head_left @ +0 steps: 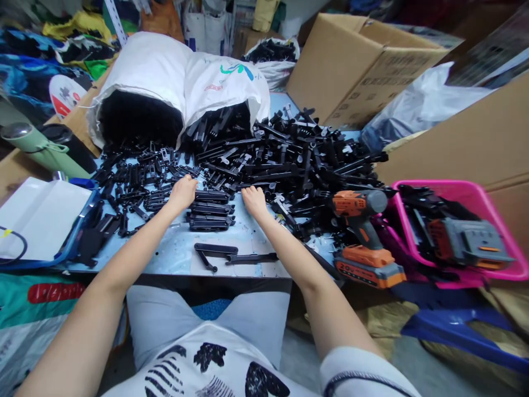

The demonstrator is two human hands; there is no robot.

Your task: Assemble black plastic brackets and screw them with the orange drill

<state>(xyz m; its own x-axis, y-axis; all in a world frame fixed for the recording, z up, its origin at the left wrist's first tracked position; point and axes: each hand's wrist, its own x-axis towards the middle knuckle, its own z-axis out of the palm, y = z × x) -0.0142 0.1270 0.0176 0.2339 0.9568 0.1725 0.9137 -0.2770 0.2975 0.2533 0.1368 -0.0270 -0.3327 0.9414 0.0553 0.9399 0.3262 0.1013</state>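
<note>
My left hand is closed at the edge of a heap of small black metal links. Whatever its fingertips pinch is too small to name. My right hand has its fingers curled at the near edge of a pile of long black metal arms; what they grip is hidden. Between the hands lie several black arms stacked in rows. Closer to me, a black hinged arm lies bent on the table, touching or nearly touching a longer black bar.
Two white sacks spill parts at the back. An orange cordless drill stands at the table's right edge, beside a pink basket. At left are a blue tray and a green tumbler. A cardboard box is behind.
</note>
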